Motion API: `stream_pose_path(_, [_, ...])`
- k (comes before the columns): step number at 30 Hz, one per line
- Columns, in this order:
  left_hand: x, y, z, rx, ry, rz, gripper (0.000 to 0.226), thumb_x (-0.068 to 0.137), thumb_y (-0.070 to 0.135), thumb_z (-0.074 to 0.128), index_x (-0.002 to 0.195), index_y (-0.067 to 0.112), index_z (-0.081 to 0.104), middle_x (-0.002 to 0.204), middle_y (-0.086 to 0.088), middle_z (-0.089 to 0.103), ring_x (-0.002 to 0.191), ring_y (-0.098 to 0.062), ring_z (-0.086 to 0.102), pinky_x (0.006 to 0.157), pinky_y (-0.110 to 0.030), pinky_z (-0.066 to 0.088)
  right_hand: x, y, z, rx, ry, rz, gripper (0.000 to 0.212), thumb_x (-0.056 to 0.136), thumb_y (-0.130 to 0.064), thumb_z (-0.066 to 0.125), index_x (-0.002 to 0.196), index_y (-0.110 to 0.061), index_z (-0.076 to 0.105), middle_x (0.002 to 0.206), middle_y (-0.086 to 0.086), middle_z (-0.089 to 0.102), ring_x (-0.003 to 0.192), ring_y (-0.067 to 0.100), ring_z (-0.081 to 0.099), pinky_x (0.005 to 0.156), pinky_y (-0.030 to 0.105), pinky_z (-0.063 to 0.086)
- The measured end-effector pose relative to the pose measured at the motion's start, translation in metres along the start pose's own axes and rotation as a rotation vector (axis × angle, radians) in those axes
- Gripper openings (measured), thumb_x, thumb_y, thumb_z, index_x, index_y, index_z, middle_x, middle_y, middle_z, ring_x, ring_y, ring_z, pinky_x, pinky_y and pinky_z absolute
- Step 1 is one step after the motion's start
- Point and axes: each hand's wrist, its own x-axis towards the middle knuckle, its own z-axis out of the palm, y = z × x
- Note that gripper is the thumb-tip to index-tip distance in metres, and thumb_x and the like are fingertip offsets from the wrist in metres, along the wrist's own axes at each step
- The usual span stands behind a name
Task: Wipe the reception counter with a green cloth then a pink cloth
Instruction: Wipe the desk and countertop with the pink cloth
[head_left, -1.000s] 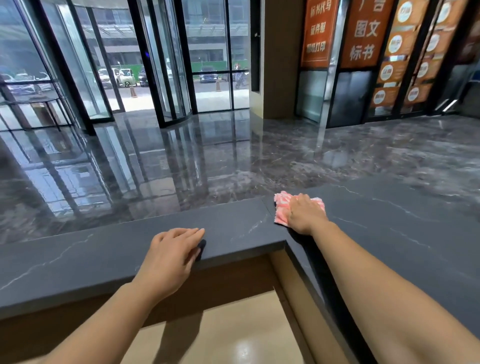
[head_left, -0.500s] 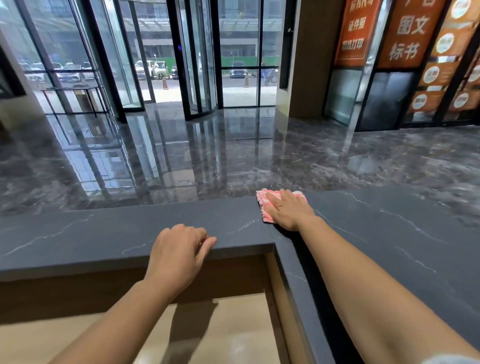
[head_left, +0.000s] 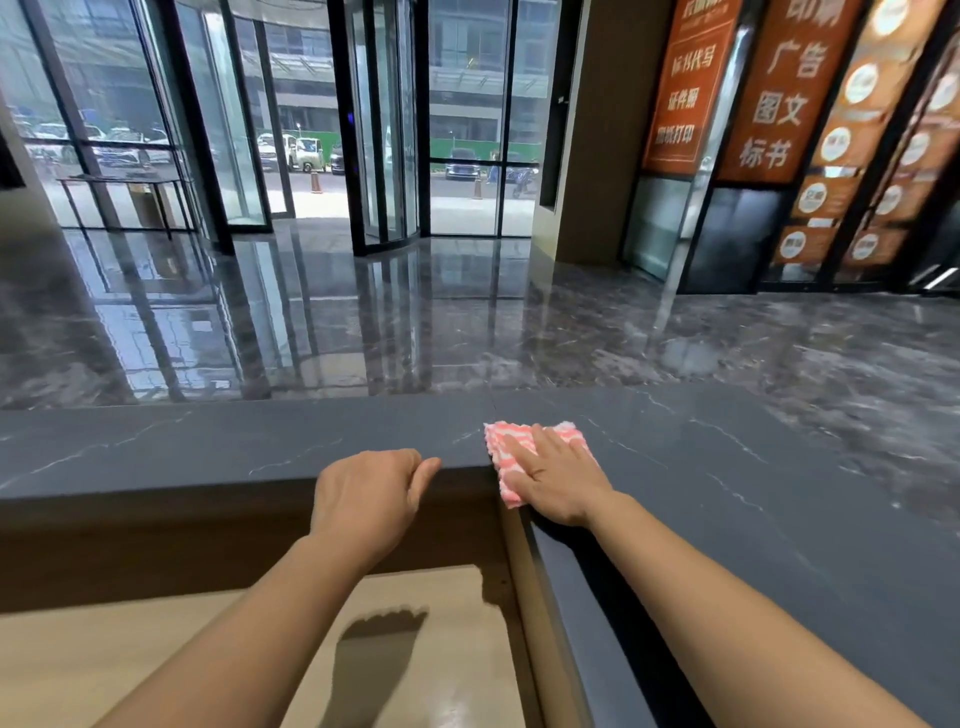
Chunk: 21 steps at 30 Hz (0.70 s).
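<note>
A dark grey stone reception counter (head_left: 727, 467) with thin white veins bends in an L around me. A pink and white striped cloth (head_left: 506, 452) lies flat at the inner corner of the counter top. My right hand (head_left: 556, 475) presses palm-down on it with fingers spread, covering most of the cloth. My left hand (head_left: 366, 499) rests just left of it on the counter's near edge, fingers curled over the lip and holding nothing. No green cloth shows anywhere in view.
Below the counter top sits a lower pale wooden desk surface (head_left: 130, 649) behind a brown wooden panel (head_left: 156, 545). Beyond the counter spreads a glossy dark marble lobby floor (head_left: 363, 322), with a glass revolving door (head_left: 384, 130) and orange signboards (head_left: 779, 93) at the right.
My right hand has slid the pink cloth from the counter's far edge back towards me to the inner corner. My left hand stays on the near edge while my view has turned.
</note>
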Motion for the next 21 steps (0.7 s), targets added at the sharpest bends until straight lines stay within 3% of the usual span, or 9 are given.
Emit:
stream_pose_path(7, [-0.026,0.032,0.014,-0.088,0.020,-0.022,0.041,0.099,0.053,0.034,0.075,0.027,0.054,0.070,0.006,0.060,0.072,-0.014,0.062,0.061,-0.028,0.049,-0.066,-0.003,0.002,0.003,-0.042,-0.088,0.054,0.103,-0.047,0.022,0.154,-0.039,0.004,0.163,0.002,-0.011,0.149,0.016,-0.014,0.120,0.040,-0.010])
stream_pose_path(13, [-0.031,0.048,0.011,-0.086,0.043,-0.005,0.043,0.098,0.054,0.033,0.074,0.026,0.055,0.069,0.006,0.060,0.073,-0.014,0.063,0.060,-0.028,0.048,-0.060,0.004,0.005,-0.023,-0.037,-0.158,0.054,0.103,-0.049,0.020,0.154,-0.039,0.005,0.163,0.002,-0.010,0.150,0.017,-0.012,0.120,0.040,-0.009])
stream_pose_path(17, [-0.018,0.065,0.014,-0.046,0.027,-0.036,0.043,0.098,0.053,0.033,0.070,0.026,0.050,0.074,0.004,0.065,0.077,-0.018,0.064,0.055,-0.029,0.035,-0.040,0.019,0.000,-0.023,-0.026,-0.235,0.053,0.103,-0.050,0.018,0.153,-0.039,0.004,0.163,0.002,-0.008,0.150,0.017,-0.009,0.121,0.039,-0.008])
stream_pose_path(21, [0.000,0.095,0.029,-0.050,0.012,-0.037,0.039,0.099,0.047,0.034,0.077,0.025,0.057,0.083,0.000,0.068,0.087,-0.021,0.060,0.064,-0.032,0.037,-0.010,0.039,-0.003,-0.011,-0.019,-0.302,0.055,0.103,-0.049,0.019,0.154,-0.038,0.003,0.163,0.001,-0.006,0.150,0.016,-0.008,0.120,0.038,-0.008])
